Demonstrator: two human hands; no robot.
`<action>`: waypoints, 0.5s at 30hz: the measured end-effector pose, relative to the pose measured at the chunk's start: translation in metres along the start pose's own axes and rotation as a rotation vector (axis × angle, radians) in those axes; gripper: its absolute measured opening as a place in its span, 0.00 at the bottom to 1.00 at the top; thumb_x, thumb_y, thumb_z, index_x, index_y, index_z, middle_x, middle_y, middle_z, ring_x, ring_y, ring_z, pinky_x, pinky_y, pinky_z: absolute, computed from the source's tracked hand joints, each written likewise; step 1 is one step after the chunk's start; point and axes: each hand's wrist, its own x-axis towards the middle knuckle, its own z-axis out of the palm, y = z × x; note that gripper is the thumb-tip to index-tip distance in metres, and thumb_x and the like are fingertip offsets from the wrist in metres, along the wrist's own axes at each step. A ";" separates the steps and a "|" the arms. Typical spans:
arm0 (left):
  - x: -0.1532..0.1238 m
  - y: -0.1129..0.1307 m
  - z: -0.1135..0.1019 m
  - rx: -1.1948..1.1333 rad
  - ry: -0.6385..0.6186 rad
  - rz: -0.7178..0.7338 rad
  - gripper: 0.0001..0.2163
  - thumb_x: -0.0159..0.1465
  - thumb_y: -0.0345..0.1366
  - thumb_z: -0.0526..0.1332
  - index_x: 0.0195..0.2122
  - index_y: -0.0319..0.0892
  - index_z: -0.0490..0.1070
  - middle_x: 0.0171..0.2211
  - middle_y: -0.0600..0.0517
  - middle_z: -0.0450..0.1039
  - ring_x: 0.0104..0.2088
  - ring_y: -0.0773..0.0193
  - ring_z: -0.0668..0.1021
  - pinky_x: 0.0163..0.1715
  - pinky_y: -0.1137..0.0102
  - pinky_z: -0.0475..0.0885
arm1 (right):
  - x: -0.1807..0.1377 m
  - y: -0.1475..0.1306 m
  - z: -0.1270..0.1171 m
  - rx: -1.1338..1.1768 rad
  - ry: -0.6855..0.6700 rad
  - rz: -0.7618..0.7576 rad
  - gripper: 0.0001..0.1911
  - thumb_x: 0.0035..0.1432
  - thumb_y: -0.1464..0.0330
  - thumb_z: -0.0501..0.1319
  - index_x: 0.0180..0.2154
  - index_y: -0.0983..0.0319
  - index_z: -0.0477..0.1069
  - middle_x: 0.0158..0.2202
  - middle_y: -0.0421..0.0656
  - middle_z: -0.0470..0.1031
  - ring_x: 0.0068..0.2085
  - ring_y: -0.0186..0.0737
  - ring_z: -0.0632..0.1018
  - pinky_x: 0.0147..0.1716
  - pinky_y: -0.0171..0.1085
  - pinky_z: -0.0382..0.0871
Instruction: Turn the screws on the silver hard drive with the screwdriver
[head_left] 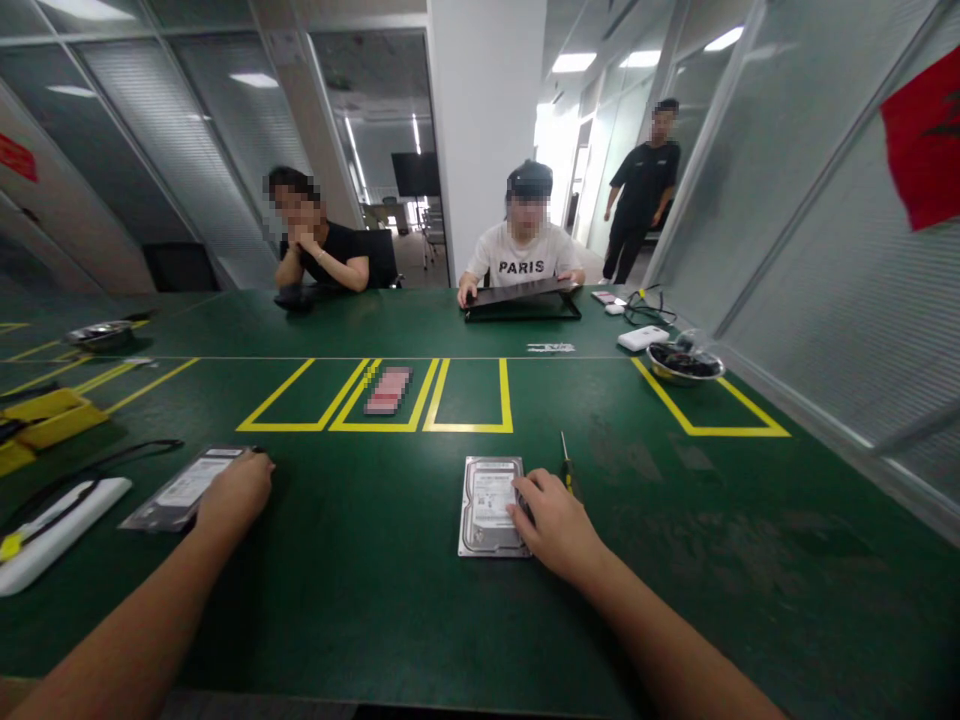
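A silver hard drive (491, 512) with a white label lies flat on the green table in front of me. My right hand (553, 515) grips its right edge, thumb and fingertips resting on the label side. Just beyond that hand is a screwdriver (568, 470), its shaft pointing away from me. To the left, a second hard drive in a clear plastic bag (176, 492) sits on the table. My left hand (234, 492) is closed over its right side, and its fingertips are partly hidden.
A white power strip (71, 530) with a black cable and yellow bins (56, 425) stand at the left. Yellow tape outlines (469, 428) mark the table. A metal bowl (686, 365) of dark parts is at the right. Across the table, a person (523, 250) holds a dark panel.
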 end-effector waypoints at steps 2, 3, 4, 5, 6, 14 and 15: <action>-0.003 0.003 -0.004 0.000 0.039 0.026 0.09 0.66 0.35 0.51 0.31 0.40 0.67 0.38 0.43 0.71 0.39 0.54 0.73 0.34 0.70 0.61 | 0.000 0.000 0.000 0.006 0.001 0.002 0.17 0.65 0.63 0.54 0.51 0.62 0.69 0.47 0.50 0.70 0.46 0.45 0.72 0.46 0.41 0.67; -0.004 0.008 -0.007 -0.007 0.070 0.041 0.08 0.65 0.34 0.52 0.31 0.40 0.66 0.38 0.44 0.71 0.41 0.53 0.72 0.36 0.69 0.61 | -0.001 0.000 0.000 0.006 0.007 0.004 0.17 0.65 0.63 0.54 0.51 0.62 0.69 0.47 0.50 0.70 0.46 0.46 0.72 0.46 0.41 0.67; -0.005 0.014 -0.012 -0.024 0.100 0.053 0.07 0.65 0.35 0.53 0.31 0.41 0.65 0.38 0.44 0.70 0.43 0.52 0.70 0.37 0.68 0.60 | -0.001 0.000 0.000 0.004 0.018 0.005 0.17 0.64 0.63 0.54 0.51 0.62 0.70 0.47 0.50 0.70 0.46 0.46 0.72 0.46 0.42 0.67; -0.006 0.023 -0.018 -0.056 0.151 0.061 0.07 0.66 0.36 0.52 0.31 0.41 0.65 0.38 0.44 0.69 0.43 0.51 0.69 0.37 0.68 0.60 | 0.000 -0.001 0.000 0.002 0.030 0.003 0.17 0.64 0.63 0.54 0.51 0.62 0.70 0.47 0.51 0.70 0.46 0.47 0.71 0.46 0.43 0.67; -0.007 0.036 -0.025 -0.216 0.236 0.041 0.08 0.65 0.36 0.53 0.29 0.41 0.63 0.35 0.45 0.67 0.40 0.53 0.69 0.36 0.67 0.59 | 0.000 -0.001 -0.001 0.001 0.043 -0.005 0.17 0.64 0.63 0.54 0.51 0.62 0.71 0.48 0.51 0.70 0.47 0.48 0.71 0.47 0.44 0.67; -0.067 0.203 -0.068 -1.692 -0.138 -0.050 0.12 0.65 0.44 0.55 0.30 0.43 0.60 0.25 0.56 0.61 0.24 0.68 0.67 0.26 0.72 0.63 | -0.004 -0.005 -0.004 0.094 -0.035 -0.256 0.26 0.60 0.56 0.58 0.58 0.57 0.68 0.63 0.49 0.63 0.62 0.56 0.60 0.61 0.54 0.54; -0.078 0.223 -0.070 -1.900 -0.239 -0.052 0.12 0.62 0.45 0.59 0.30 0.43 0.60 0.25 0.57 0.60 0.24 0.70 0.66 0.25 0.73 0.62 | -0.004 -0.005 -0.004 0.098 -0.058 -0.274 0.28 0.59 0.55 0.59 0.59 0.57 0.67 0.64 0.49 0.61 0.64 0.57 0.58 0.62 0.54 0.52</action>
